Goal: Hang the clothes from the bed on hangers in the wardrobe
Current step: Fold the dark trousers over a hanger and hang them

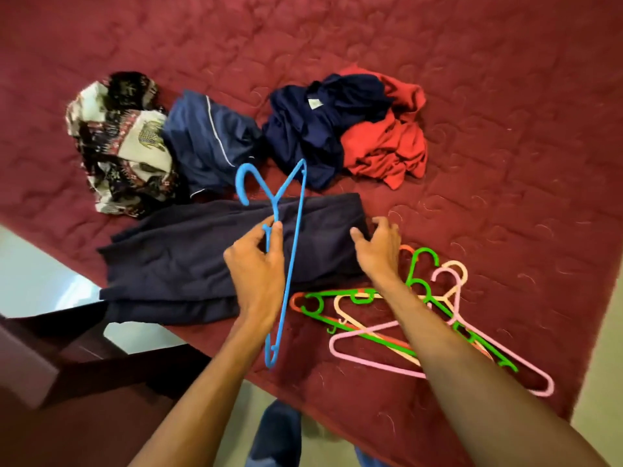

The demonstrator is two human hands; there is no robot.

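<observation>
The left hand (254, 264) pinches the blue hanger (295, 224) between thumb and fingertips just below its neck. The hook points to 12 o'clock and the far end hangs to 6 o'clock. Under both hands lies the folded navy garment (188, 257) on the bed (505, 129). The right hand (379, 246) is at the garment's 3 o'clock edge, fingers spread and bent, with the thumb (357, 234) on the cloth. Loose hangers (362, 299) lie at 5 o'clock of that hand. Crumpled clothes (303, 129) sit at 12 o'clock.

text: none legible | tag: small white label (314, 104) on the navy garment (296, 136); print too small to read
</observation>
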